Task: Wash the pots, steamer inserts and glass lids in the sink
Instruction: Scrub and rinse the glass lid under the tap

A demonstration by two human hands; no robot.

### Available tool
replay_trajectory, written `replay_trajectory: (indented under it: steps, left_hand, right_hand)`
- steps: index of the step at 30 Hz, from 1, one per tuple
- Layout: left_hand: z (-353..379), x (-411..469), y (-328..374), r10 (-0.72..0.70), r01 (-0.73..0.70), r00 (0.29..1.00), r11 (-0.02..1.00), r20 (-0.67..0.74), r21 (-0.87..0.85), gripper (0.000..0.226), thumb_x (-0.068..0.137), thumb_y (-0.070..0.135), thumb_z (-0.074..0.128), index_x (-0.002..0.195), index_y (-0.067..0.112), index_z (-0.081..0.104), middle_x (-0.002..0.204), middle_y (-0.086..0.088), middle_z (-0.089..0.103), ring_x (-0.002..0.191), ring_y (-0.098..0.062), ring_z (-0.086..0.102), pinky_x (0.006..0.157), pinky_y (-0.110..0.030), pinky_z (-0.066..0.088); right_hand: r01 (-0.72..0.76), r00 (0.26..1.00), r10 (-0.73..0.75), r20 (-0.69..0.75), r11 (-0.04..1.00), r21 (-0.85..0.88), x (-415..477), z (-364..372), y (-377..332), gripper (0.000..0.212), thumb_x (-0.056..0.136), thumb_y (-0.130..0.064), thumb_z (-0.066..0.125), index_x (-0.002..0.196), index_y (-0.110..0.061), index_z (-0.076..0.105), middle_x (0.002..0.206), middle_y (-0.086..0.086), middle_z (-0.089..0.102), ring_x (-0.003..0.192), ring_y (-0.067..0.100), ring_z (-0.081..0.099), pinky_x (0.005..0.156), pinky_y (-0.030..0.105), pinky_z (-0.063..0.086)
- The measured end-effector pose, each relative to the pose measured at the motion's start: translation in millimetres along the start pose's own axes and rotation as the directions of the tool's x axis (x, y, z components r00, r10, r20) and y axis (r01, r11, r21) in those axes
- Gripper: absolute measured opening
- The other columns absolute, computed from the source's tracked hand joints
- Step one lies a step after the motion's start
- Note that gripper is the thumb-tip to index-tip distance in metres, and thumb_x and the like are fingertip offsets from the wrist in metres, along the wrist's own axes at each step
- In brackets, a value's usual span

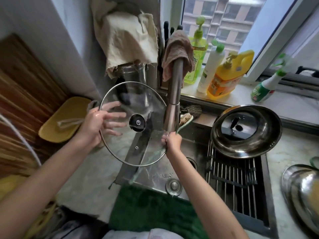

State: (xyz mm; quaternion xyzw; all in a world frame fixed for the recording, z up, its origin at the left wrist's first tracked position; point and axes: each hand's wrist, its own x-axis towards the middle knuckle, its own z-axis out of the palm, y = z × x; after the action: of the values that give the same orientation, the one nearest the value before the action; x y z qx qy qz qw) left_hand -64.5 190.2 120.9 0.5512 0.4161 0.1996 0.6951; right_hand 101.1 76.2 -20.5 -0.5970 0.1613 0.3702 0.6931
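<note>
Two hands are on one glass lid, held up over the left end of the sink, tilted with its underside toward you. Your left hand supports it from behind at the left rim: fingers spread and straight, seen through the glass, thumb over the steel rim. Your right hand is curled at the lid's right edge, directly under the faucet spout; it appears to pinch the rim, though the finger detail is small. Water runs off the lid's lower edge into the basin. The black knob sits at the lid's centre, on the far face.

Sink contents: drain below your right forearm, a black roll-up rack across the right half. A steel pot rests tilted on the rack's far end with a second glass lid inside it. More steel cookware lies on the counter at far right, cut off by the frame.

A brown cloth hangs over the faucet neck. A scrub brush with a green handle lies behind the spout. Detergent bottles stand on the windowsill. A yellow tray sits on the counter at left.
</note>
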Motion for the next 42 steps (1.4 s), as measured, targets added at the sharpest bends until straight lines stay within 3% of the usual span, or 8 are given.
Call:
replay_trajectory:
  steps: [4, 10, 12, 18, 25, 29, 35, 42]
  left_hand:
    - [-11.6, 1.7, -13.7, -0.069, 0.067, 0.996, 0.997, -0.048, -0.04, 0.054, 0.085, -0.004, 0.023, 0.132, 0.007, 0.048, 0.102, -0.018, 0.067, 0.068, -0.029, 0.072, 0.044, -0.031, 0.056]
    - [-17.3, 2.0, -23.6, -0.148, 0.134, 0.986, 0.977, -0.077, -0.166, 0.058, 0.086, -0.006, 0.019, 0.14, 0.001, 0.039, 0.098, -0.027, 0.066, 0.05, -0.024, 0.067, 0.036, -0.024, 0.05]
    - [-10.2, -2.1, -21.5, -0.145, 0.126, 0.985, 0.973, -0.089, -0.191, 0.056, 0.087, -0.007, 0.015, 0.14, -0.008, 0.033, 0.122, -0.046, 0.041, 0.033, -0.014, 0.055, 0.029, -0.017, 0.04]
    - [-1.2, 8.6, -44.3, -0.295, 0.297, 0.954, 0.926, 0.045, -0.234, 0.049, 0.085, -0.007, 0.018, 0.125, 0.002, 0.046, 0.073, -0.013, 0.073, 0.059, -0.027, 0.07, 0.049, -0.038, 0.057]
    - [28.6, 6.1, -49.1, -0.407, 0.452, 0.874, 0.882, 0.267, -0.135, 0.028, 0.088, -0.007, 0.027, 0.101, -0.002, 0.05, 0.091, -0.024, 0.07, 0.067, -0.034, 0.071, 0.053, -0.037, 0.059]
    - [45.6, 17.1, -73.6, -0.441, 0.487, 0.859, 0.861, 0.262, -0.146, 0.034, 0.085, -0.012, 0.035, 0.102, 0.002, 0.061, 0.099, -0.018, 0.067, 0.075, -0.027, 0.067, 0.076, -0.043, 0.054]
    - [88.0, 21.6, -92.9, -0.46, 0.536, 0.835, 0.804, 0.301, -0.257, 0.048, 0.084, -0.018, 0.027, 0.104, 0.012, 0.059, 0.083, -0.008, 0.074, 0.068, -0.026, 0.072, 0.053, -0.04, 0.059]
    - [91.5, 26.3, -75.7, -0.309, 0.423, 0.886, 0.844, 0.346, -0.331, 0.043, 0.083, -0.02, 0.027, 0.096, 0.01, 0.054, 0.071, -0.01, 0.072, 0.062, -0.027, 0.071, 0.06, -0.042, 0.057]
  right_hand:
    - [0.135, 0.987, -0.111, 0.119, 0.968, -0.213, -16.0, -8.6, 0.6, 0.023, 0.096, -0.005, 0.034, 0.081, -0.017, 0.047, 0.061, 0.001, 0.044, 0.041, 0.008, 0.041, 0.038, 0.019, 0.032]
    - [-0.047, 0.861, 0.023, 0.509, 0.998, 0.035, -41.5, -25.8, 0.2, 0.033, 0.099, -0.016, 0.047, 0.127, 0.001, 0.048, 0.101, 0.013, 0.068, 0.073, 0.02, 0.071, 0.066, 0.029, 0.059]
    - [-0.093, 0.832, 0.055, 0.552, 0.995, 0.042, -44.1, -33.5, -0.6, 0.037, 0.099, -0.02, 0.045, 0.132, -0.003, 0.047, 0.107, 0.015, 0.068, 0.08, 0.026, 0.071, 0.073, 0.036, 0.059]
    - [-0.017, 0.921, -0.007, 0.389, 0.998, 0.058, -52.4, -63.4, -15.4, 0.036, 0.099, -0.013, 0.045, 0.124, 0.013, 0.044, 0.089, 0.022, 0.068, 0.057, 0.023, 0.069, 0.049, 0.028, 0.055]
    - [-0.098, 0.945, 0.136, 0.296, 0.985, -0.139, -53.5, -119.8, -48.3, 0.026, 0.102, -0.01, 0.035, 0.105, 0.009, 0.053, 0.078, 0.017, 0.072, 0.059, 0.019, 0.07, 0.042, 0.018, 0.05]
    - [0.123, 0.966, -0.08, 0.247, 0.979, -0.165, -63.6, -144.3, -62.5, 0.02, 0.099, -0.009, 0.042, 0.103, 0.004, 0.057, 0.073, 0.014, 0.072, 0.059, 0.021, 0.07, 0.048, 0.025, 0.054]
    - [0.403, 0.905, -0.354, 0.236, 0.892, -0.206, -70.6, -160.3, -81.3, 0.019, 0.101, -0.016, 0.041, 0.111, -0.007, 0.055, 0.09, 0.018, 0.073, 0.072, 0.025, 0.071, 0.065, 0.029, 0.06]
    - [0.315, 0.931, -0.287, 0.224, 0.943, -0.102, -60.8, -161.2, -74.2, 0.015, 0.099, -0.007, 0.044, 0.11, -0.007, 0.053, 0.086, 0.017, 0.073, 0.069, 0.023, 0.071, 0.063, 0.028, 0.06]
